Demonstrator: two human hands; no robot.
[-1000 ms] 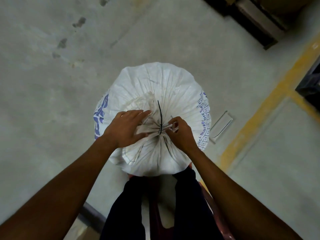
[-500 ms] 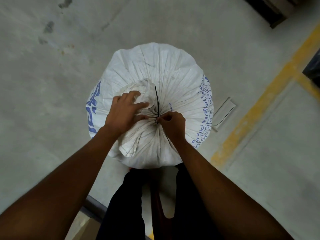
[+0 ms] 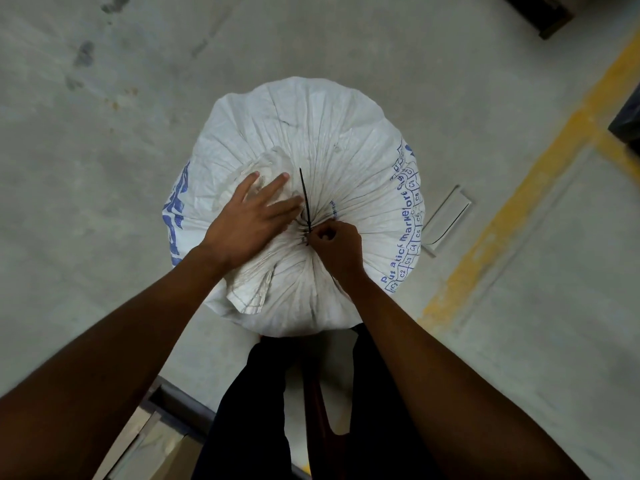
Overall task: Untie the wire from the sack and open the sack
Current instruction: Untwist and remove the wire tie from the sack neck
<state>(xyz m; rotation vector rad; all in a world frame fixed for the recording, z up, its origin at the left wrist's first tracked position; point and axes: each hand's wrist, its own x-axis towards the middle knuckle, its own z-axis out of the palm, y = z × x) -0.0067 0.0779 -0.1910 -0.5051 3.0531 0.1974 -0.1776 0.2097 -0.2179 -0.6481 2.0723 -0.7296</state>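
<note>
Left hand [image 3: 247, 223] has uncurled — now flat, fingers spread, pinning the sack [image 3: 346, 150] neck. Right hand [image 3: 334, 242] pinches the wire [image 3: 304, 199] at the knot — working it loose.

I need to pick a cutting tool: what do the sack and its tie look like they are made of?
The white sack with blue print looks like woven plastic: matte, with fine, crisp creases radiating from the tied neck. The thin black tie stands stiff and straight, so wire or a plastic tie; I cannot tell which.
</note>
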